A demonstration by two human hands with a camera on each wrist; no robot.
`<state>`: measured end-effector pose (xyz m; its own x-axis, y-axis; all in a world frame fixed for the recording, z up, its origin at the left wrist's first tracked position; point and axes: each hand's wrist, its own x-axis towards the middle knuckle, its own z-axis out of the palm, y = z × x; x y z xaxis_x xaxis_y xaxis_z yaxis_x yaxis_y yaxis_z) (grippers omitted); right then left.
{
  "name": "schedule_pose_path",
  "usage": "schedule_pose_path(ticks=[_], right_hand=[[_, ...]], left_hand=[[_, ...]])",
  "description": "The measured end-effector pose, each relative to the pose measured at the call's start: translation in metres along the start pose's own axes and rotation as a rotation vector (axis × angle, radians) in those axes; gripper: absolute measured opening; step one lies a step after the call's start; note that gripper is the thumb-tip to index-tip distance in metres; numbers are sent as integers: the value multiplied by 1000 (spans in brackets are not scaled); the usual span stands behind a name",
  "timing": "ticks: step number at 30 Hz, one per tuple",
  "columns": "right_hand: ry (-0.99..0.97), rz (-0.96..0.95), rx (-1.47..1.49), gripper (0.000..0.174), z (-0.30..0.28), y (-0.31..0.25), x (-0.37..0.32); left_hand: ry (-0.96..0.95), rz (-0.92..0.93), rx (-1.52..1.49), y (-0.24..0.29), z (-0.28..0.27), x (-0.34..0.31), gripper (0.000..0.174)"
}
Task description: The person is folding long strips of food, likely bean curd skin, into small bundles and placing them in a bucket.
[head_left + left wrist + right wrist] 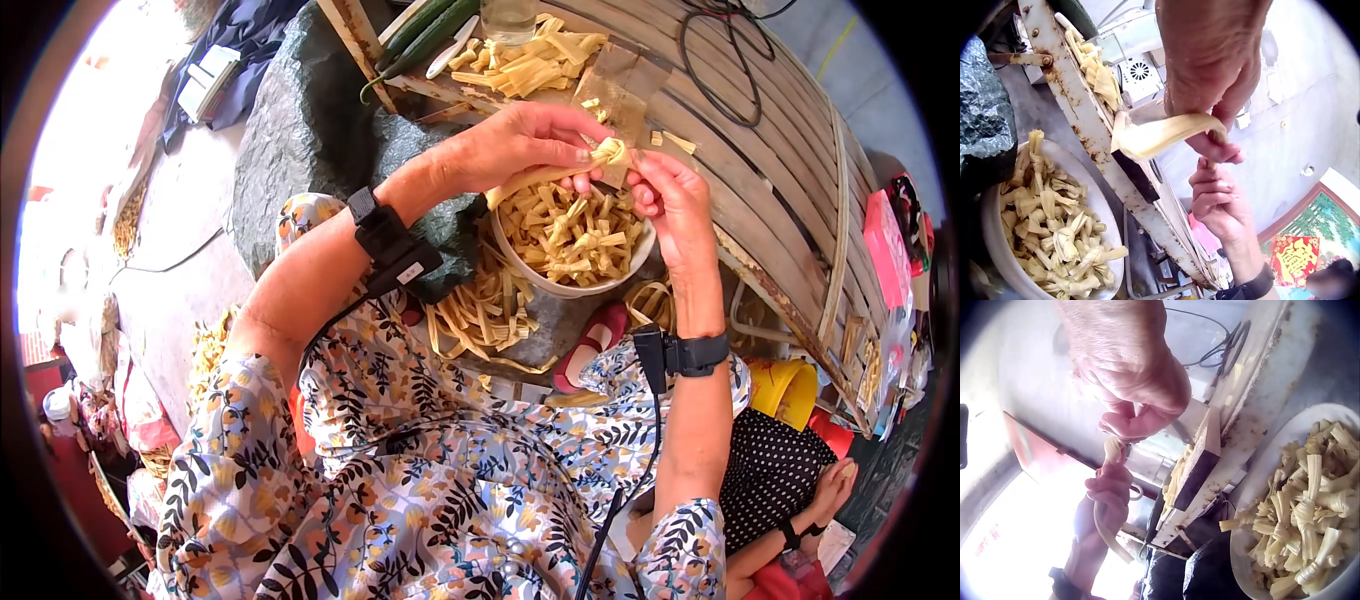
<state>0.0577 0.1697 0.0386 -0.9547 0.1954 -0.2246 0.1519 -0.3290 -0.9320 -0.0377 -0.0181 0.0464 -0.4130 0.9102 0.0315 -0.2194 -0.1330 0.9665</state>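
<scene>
Both hands meet over a white bowl and work on one pale yellow tofu-skin strip, looped into a knot between them. My left hand pinches the strip by the knot, and its long tail trails back below the palm. On the other side, my right hand pinches the short end with thumb and forefinger, its other fingers curled; in the right wrist view this hand covers part of the knot. Many finished tofu-skin knots fill the bowl, seen also in the left wrist view.
A slatted table with a rusty edge stands ahead, bearing a wooden block, more strips, cucumbers and a black cable. Loose strips lie beside the bowl near dark plastic. Another person's hands show at lower right.
</scene>
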Motion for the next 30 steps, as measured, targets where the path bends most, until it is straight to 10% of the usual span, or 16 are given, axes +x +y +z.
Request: schedule_pose_path(ticks=[16, 19, 30], right_hand=[[334, -174, -175, 11, 33, 35, 0], [314, -158, -144, 11, 26, 36, 2], [197, -82, -94, 11, 8, 33, 5]], left_hand=[[441, 102, 665, -37, 3, 23, 11], [385, 11, 184, -41, 6, 23, 11], [203, -142, 65, -29, 4, 15, 20]])
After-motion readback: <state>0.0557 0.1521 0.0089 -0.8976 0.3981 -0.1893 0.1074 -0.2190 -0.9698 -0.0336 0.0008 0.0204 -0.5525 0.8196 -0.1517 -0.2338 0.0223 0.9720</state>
